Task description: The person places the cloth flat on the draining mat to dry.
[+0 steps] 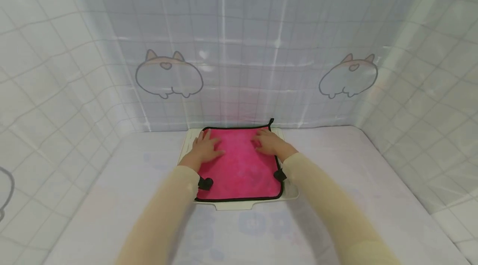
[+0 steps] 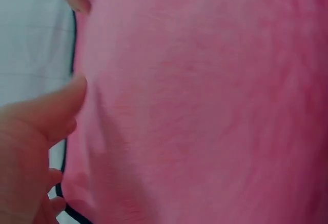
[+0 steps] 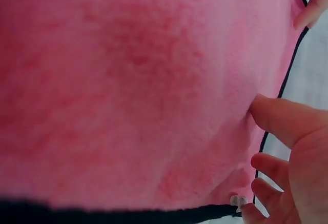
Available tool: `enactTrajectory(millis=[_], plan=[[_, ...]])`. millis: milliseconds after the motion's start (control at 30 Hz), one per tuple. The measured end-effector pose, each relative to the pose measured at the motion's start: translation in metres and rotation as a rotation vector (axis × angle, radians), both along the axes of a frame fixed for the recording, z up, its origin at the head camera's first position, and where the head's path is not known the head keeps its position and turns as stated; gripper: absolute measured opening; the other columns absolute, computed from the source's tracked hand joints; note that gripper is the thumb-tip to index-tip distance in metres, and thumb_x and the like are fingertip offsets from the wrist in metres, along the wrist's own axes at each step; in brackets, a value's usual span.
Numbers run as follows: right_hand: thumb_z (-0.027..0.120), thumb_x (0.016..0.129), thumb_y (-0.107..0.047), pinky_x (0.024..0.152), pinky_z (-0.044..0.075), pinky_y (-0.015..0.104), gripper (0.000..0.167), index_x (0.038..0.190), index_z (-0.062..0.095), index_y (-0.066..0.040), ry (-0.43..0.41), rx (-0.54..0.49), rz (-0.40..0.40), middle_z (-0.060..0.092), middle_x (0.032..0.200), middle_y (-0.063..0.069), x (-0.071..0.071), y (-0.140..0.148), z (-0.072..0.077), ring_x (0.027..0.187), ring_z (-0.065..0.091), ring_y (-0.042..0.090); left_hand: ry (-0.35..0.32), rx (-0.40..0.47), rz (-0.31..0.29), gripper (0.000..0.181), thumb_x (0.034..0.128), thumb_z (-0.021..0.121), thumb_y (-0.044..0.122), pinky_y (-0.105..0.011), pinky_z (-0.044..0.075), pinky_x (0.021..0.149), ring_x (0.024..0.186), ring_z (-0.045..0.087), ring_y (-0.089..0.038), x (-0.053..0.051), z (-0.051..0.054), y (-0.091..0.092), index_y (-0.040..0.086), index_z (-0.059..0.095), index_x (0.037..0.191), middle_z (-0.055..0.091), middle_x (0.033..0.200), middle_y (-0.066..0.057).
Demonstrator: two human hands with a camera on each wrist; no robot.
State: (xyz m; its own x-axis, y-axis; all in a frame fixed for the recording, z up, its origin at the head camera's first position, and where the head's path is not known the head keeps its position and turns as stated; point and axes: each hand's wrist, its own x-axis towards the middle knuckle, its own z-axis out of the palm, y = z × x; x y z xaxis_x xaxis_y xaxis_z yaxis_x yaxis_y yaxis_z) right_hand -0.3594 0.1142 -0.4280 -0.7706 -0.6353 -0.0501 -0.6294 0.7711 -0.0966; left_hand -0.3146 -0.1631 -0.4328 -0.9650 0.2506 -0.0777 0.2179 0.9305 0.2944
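A pink plush cloth [image 1: 239, 161] with black edging lies spread over an off-white board [image 1: 233, 205], and a small black loop [image 1: 271, 122] sticks out from its far right corner. On the cloth's far left part is my left hand [image 1: 204, 149], fingers spread. My right hand [image 1: 270, 142] is at the far right part, fingers loosely bent. In the left wrist view, the left thumb [image 2: 66, 98] reaches over the pink fabric near its dark border. The right wrist view has the right fingertips [image 3: 264, 108] at the cloth's edge, beside a small whitish piece [image 3: 238, 202].
Around the board spreads a pale, faintly patterned table surface [image 1: 142, 173]. Behind it rises a grid-patterned sheet [image 1: 257, 61] with cartoon animal drawings [image 1: 169, 75]. Similar sheets stand at left and right. Black wrist devices [image 1: 205, 183] sit over the cloth's sides.
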Motion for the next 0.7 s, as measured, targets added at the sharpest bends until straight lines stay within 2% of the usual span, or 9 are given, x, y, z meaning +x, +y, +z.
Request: enactTrajectory(millis=[133, 233, 333, 400, 567, 700], plan=[[0.058, 0.100, -0.024, 0.121, 0.017, 0.050, 0.048, 0.145, 0.052, -0.008, -0.025, 0.056, -0.025, 0.037, 0.155, 0.025, -0.004, -0.001, -0.004, 0.146, 0.024, 0.046, -0.024, 0.005, 0.036, 0.070, 0.0967, 0.057, 0.055, -0.066, 0.009, 0.116, 0.149, -0.001, -0.052, -0.007, -0.009, 0.003, 0.016, 0.043, 0.154, 0.005, 0.164, -0.028], [0.055, 0.102, -0.029, 0.122, 0.014, 0.050, 0.053, 0.151, 0.045, -0.013, -0.092, 0.058, -0.072, 0.029, 0.160, 0.022, -0.007, 0.001, -0.007, 0.149, 0.017, 0.045, -0.067, 0.035, 0.056, 0.074, 0.0954, 0.056, 0.059, -0.065, 0.007, 0.117, 0.149, -0.002, -0.052, -0.009, -0.012, 0.002, 0.018, 0.040, 0.155, 0.004, 0.164, -0.029], [0.055, 0.101, -0.034, 0.121, 0.015, 0.053, 0.060, 0.155, 0.038, -0.017, -0.176, 0.020, -0.139, 0.021, 0.164, 0.018, -0.009, 0.006, -0.009, 0.151, 0.010, 0.043, -0.089, 0.070, 0.064, 0.082, 0.0907, 0.056, 0.068, -0.065, 0.004, 0.118, 0.148, -0.002, -0.052, -0.010, -0.015, 0.000, 0.020, 0.039, 0.156, 0.005, 0.163, -0.031], [0.055, 0.099, -0.038, 0.120, 0.016, 0.054, 0.065, 0.157, 0.034, -0.019, -0.216, -0.010, -0.180, 0.017, 0.166, 0.016, -0.011, 0.008, -0.010, 0.152, 0.007, 0.041, -0.104, 0.084, 0.073, 0.088, 0.0878, 0.057, 0.071, -0.064, 0.003, 0.118, 0.149, -0.001, -0.051, -0.010, -0.013, 0.001, 0.020, 0.036, 0.157, 0.004, 0.162, -0.031], [0.058, 0.096, -0.039, 0.120, 0.017, 0.053, 0.074, 0.160, 0.027, -0.017, -0.272, -0.086, -0.226, 0.012, 0.166, 0.020, -0.015, 0.012, -0.010, 0.152, 0.007, 0.038, -0.121, 0.058, 0.118, 0.097, 0.0867, 0.060, 0.069, -0.065, 0.000, 0.117, 0.150, 0.001, -0.048, -0.010, -0.009, 0.002, 0.020, 0.022, 0.161, 0.003, 0.162, -0.032], [0.063, 0.093, -0.040, 0.121, 0.017, 0.052, 0.081, 0.160, 0.026, -0.013, -0.314, -0.166, -0.261, 0.010, 0.165, 0.024, -0.016, 0.015, -0.011, 0.153, 0.006, 0.037, -0.102, 0.023, 0.146, 0.101, 0.0840, 0.058, 0.074, -0.070, -0.004, 0.114, 0.149, 0.003, -0.049, -0.010, -0.012, -0.002, 0.022, 0.020, 0.162, 0.006, 0.162, -0.032]])
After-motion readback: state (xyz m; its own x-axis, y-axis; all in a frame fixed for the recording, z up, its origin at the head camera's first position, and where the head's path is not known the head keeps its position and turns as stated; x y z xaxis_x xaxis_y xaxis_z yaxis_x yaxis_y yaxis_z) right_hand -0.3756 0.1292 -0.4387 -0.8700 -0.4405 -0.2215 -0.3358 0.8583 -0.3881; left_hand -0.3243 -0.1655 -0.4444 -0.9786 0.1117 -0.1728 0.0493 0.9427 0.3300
